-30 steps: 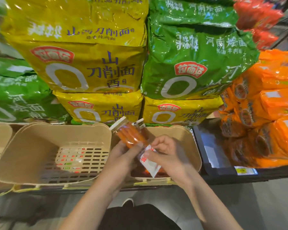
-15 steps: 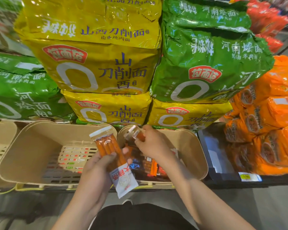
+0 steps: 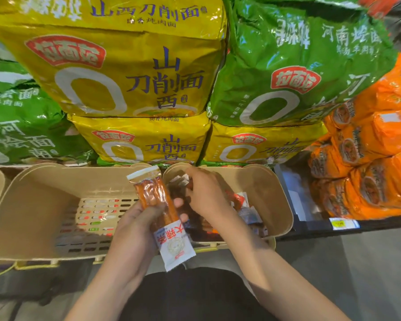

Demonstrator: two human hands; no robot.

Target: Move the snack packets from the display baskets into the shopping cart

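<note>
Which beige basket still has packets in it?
The right beige plastic basket, where the right hand reaches: loose packets lie inside. The left beige basket shows only its slotted floor.

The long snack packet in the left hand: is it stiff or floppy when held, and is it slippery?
The snack packet probably keeps fairly straight: it stands up above the left hand without bending. Its white lower end hangs free and looks thin, so likely floppy. The glossy film may be somewhat slippery.

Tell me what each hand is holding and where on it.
The left hand grips a snack packet around its middle. The right hand pinches another packet in the right basket; where cannot be told.
</note>
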